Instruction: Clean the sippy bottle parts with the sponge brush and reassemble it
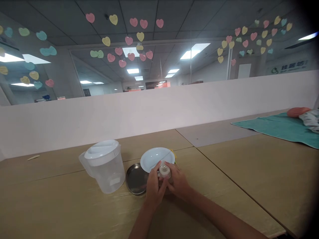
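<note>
A small baby bottle [164, 170], with a clear top and a white ring, points up toward me between both hands. My left hand [155, 186] is closed around its left side. On the right, my right hand [178, 179] wraps it, with fingertips close to those of the left. Most of the bottle's body is hidden by the fingers. Just behind the hands stands a white bowl [156, 156], and a round metal tray [136, 179] lies to the left, partly under the bowl's edge.
A clear plastic pitcher [109, 176] with a white lid stands left of the tray. Something yellow [173, 153] shows behind the bowl. A teal cloth [279, 127] lies at the far right with a coral-coloured item [297, 112]. A low white wall [139, 114] borders the table.
</note>
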### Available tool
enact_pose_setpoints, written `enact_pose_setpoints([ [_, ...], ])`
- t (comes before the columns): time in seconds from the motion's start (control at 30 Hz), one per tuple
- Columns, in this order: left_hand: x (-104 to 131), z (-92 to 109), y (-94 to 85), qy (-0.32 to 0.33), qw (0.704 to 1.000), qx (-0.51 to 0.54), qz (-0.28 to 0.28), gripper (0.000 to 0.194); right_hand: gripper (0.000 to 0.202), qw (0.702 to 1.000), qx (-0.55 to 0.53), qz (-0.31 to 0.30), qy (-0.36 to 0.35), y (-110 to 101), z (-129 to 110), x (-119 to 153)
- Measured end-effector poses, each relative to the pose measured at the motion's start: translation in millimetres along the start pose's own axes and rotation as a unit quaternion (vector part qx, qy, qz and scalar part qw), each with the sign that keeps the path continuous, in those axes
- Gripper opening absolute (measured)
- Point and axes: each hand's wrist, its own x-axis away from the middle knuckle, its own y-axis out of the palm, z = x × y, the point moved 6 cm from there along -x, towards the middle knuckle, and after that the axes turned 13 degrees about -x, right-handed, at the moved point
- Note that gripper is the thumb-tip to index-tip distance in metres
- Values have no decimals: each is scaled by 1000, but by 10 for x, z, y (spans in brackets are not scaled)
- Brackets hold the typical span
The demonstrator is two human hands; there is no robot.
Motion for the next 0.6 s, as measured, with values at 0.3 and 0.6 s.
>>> enact_pose_setpoints([
  [0.3, 43, 5, 49, 34, 998, -49, -33, 71, 51, 995, -66, 14, 75, -11, 140, 132],
  [0.6, 9, -23, 91, 9, 994, -79, -72, 99, 31, 971, -179, -6, 158, -34, 237, 32],
])
